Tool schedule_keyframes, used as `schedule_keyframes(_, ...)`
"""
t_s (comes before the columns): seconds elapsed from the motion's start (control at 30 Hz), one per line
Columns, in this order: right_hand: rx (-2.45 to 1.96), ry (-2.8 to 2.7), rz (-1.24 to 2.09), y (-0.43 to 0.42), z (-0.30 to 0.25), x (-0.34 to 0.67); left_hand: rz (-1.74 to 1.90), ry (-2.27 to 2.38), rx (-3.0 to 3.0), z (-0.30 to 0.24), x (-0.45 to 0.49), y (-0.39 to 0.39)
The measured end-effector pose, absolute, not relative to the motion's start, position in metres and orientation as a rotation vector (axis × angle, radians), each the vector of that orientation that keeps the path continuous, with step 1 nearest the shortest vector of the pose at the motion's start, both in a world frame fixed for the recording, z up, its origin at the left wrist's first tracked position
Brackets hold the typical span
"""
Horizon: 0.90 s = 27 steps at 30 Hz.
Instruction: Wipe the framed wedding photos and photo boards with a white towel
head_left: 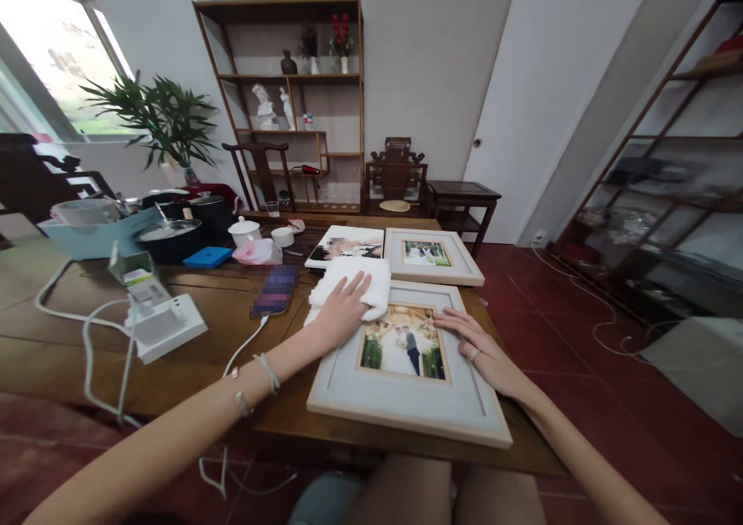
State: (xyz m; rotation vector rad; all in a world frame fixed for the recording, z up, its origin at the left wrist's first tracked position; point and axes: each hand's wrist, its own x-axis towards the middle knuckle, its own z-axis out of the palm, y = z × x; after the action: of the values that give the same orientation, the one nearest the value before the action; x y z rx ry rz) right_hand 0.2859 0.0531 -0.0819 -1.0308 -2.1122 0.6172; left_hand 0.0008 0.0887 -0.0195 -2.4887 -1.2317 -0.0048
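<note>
Wiping step, by the look of it: left hand (342,310) flat, fingers apart, pressing white cloth (371,277) on far-left corner of wedding photo frame (400,407). Right hand (481,352) open, flat on frame's right side. Any sweep toward frame's near edge needs frame held steady.

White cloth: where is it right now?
Head view, centre: the white cloth lies under the left hand, on the far left corner of the near picture frame, just right of the phone.
</note>
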Motion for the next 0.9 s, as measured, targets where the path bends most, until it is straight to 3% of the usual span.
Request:
schedule_keyframes(0.13,-1.026,-2.090,0.629,0.053,-0.082,0.286,0.081,-1.189,-2.556,-0.017,0.004,0.089)
schedule_keyframes(0.53,-1.033,-2.112,0.605,0.055,-0.083,0.288,0.335,-1.139,-2.734,-0.011,0.003,-0.034)
schedule_keyframes(0.7,-1.023,-2.130,0.609,0.056,-0.084,0.289,0.282,-1.306,-2.690,-0.007,0.010,-0.004)
schedule_keyframes(0.9,-1.030,-2.119,0.594,0.054,-0.082,0.287,-0.046,-1.354,-2.436,-0.023,0.016,0.076)
